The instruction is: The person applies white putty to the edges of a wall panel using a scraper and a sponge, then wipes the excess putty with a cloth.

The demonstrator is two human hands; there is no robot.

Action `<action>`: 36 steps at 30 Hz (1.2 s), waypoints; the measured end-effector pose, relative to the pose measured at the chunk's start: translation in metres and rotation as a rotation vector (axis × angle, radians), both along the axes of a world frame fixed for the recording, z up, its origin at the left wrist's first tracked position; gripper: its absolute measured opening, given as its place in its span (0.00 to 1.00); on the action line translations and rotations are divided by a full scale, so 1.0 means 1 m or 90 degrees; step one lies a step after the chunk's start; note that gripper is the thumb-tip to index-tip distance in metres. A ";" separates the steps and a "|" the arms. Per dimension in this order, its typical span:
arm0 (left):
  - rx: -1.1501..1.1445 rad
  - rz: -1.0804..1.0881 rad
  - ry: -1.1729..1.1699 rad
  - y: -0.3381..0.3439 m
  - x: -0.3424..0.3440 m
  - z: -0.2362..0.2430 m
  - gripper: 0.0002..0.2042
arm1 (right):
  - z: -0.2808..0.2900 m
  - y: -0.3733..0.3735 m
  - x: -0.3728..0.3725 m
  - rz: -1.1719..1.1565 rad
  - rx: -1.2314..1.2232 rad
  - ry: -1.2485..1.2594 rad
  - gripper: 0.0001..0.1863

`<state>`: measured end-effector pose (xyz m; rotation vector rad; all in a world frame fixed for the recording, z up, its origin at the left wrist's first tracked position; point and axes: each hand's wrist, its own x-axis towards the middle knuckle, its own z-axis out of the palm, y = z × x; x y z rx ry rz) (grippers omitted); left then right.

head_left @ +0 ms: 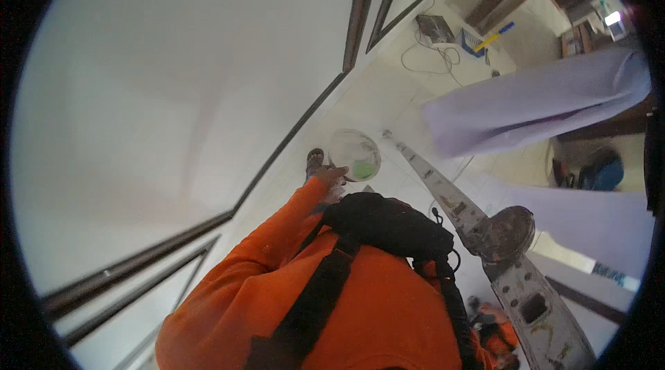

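My left hand (332, 175), at the end of an orange sleeve, reaches forward to the near left rim of a round whitish bucket (352, 140). Its fingers bend over the rim, and the thumb side is blurred. Inside the bucket lie pale stuff and a bright green patch (363, 169). A dark sandal on a foot (315, 157) shows just left of the bucket. My right hand is out of sight, hidden past my body and the black chest pouch (388, 221).
A stained grey metal beam (443, 191) with holes and a dark round piece (510, 231) slants down on my right. Pale lilac sheets (526, 107) cover things beyond it. A white wall (173, 93) fills the left. A blue tray (471, 42), yellow-handled tool (493, 38) and cables lie far right.
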<state>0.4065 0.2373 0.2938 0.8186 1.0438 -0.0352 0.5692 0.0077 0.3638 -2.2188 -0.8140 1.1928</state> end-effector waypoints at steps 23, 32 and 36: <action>-0.086 -0.503 0.037 0.214 0.210 0.047 0.31 | -0.150 0.140 0.237 -0.980 0.425 0.331 0.07; -0.003 -0.281 0.176 0.220 0.342 0.026 0.27 | -0.185 0.146 0.451 -0.683 0.234 0.214 0.13; -0.037 -0.068 0.192 0.178 0.397 0.050 0.23 | -0.111 0.172 0.550 -0.545 0.185 0.245 0.16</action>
